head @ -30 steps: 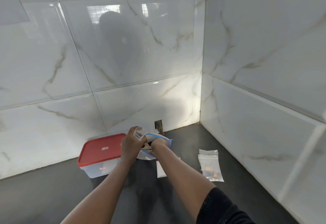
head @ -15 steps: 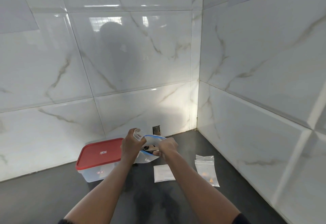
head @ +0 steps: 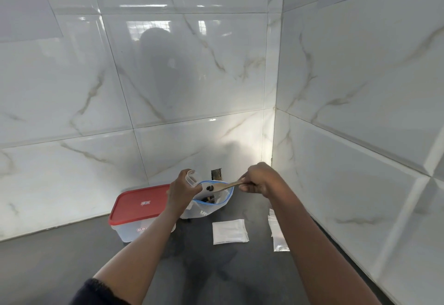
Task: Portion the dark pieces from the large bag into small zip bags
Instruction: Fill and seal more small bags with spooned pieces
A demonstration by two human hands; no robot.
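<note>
Head view: I see a spoonful of dark pieces (head: 211, 187) held over the open large bag (head: 206, 211).

My left hand (head: 180, 191) is curled round the bag's left rim, with a curl of clear plastic (head: 190, 177) above the fingers. My right hand (head: 258, 181) pinches the handle of a wooden spoon (head: 224, 185), its bowl over the bag's mouth. The bag stands on the dark counter (head: 72, 268), touching a red-lidded container (head: 139, 205) on its left. A small zip bag (head: 229, 231) lies flat nearer me. More zip bags (head: 278, 235) lie to the right, partly behind my forearm.
</note>
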